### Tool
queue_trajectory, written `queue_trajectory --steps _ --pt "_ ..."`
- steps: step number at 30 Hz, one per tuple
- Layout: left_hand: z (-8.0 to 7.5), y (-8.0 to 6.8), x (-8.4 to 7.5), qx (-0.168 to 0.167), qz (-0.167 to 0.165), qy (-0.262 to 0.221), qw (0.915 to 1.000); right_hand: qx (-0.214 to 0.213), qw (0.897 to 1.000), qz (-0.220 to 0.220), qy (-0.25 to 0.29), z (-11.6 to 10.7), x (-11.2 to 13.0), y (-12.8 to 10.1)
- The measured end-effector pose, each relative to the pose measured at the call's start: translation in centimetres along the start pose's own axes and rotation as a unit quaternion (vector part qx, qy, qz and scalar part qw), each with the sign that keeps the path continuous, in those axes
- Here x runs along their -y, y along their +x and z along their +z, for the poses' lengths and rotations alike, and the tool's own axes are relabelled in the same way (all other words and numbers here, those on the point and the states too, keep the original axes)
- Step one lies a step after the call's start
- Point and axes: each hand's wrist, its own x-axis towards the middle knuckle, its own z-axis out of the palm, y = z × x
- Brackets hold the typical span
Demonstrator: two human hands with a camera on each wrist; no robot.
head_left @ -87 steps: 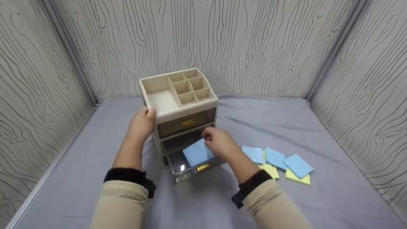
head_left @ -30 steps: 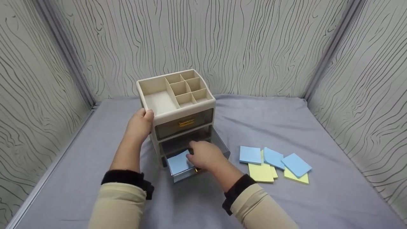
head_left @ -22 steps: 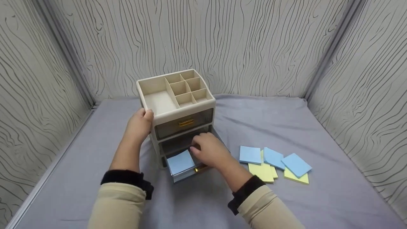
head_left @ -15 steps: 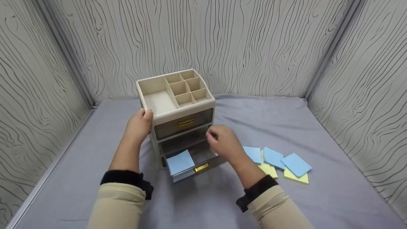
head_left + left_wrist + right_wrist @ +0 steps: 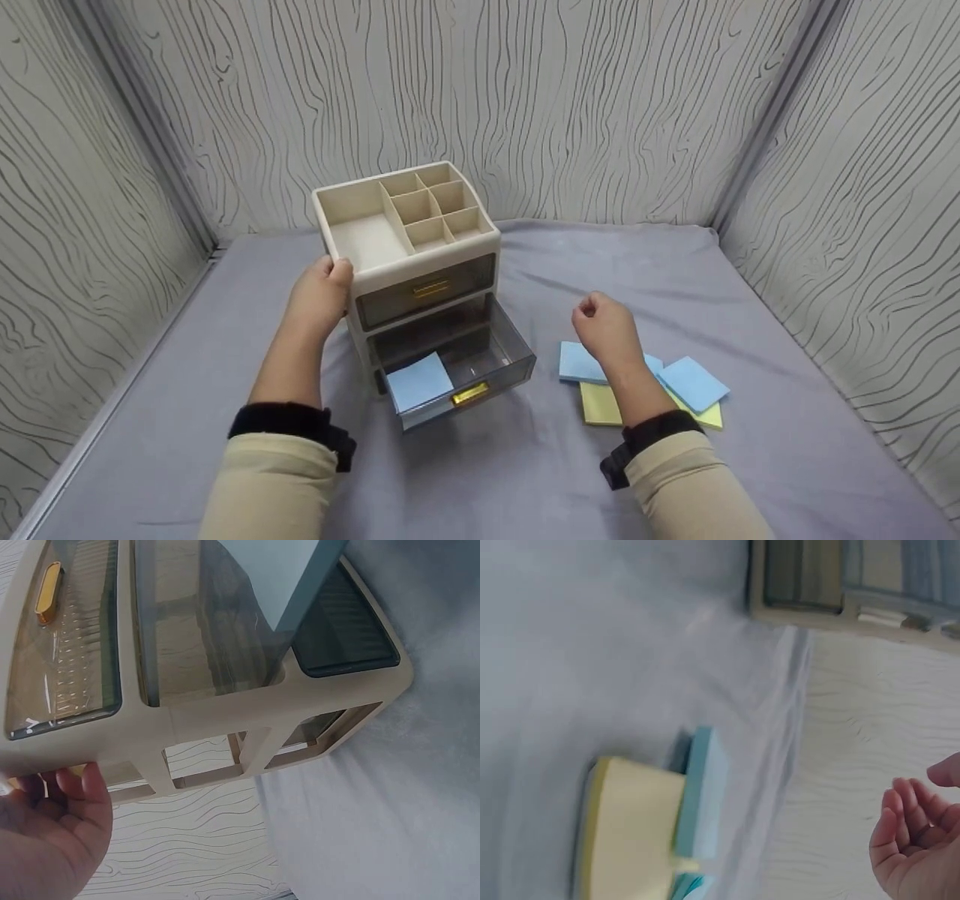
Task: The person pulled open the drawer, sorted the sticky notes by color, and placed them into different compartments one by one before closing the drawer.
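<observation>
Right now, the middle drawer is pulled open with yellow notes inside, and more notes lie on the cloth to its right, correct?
Not quite: the notes inside are blue, as the head view shows. The middle drawer is pulled open, and more notes lie on the cloth to its right.

Organizer (image 5: 420, 264) cream; drawers (image 5: 517, 370) smoky grey; handles (image 5: 470, 394) gold. Pad in drawer (image 5: 418, 381) light blue. Right: blue pads (image 5: 695, 384), yellow pads (image 5: 600, 405). Cloth (image 5: 795, 435) plain lavender-grey. Walls (image 5: 450, 82) off-white, wavy dark wood-grain lines. Sleeves (image 5: 270, 484) beige, wrist straps (image 5: 281, 420) black.
</observation>
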Motion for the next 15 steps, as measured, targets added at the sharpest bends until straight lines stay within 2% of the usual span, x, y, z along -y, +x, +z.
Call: queue_trajectory --steps 7,15 --pt "0.1 0.0 -0.1 0.002 -0.008 -0.01 0.9999 0.058 0.992 0.022 -0.107 0.1 -2.9 0.2" --pt "0.0 -0.1 -0.2 0.005 -0.012 -0.007 0.9999 0.09 0.983 0.025 -0.156 1.1 -4.7 -0.2"
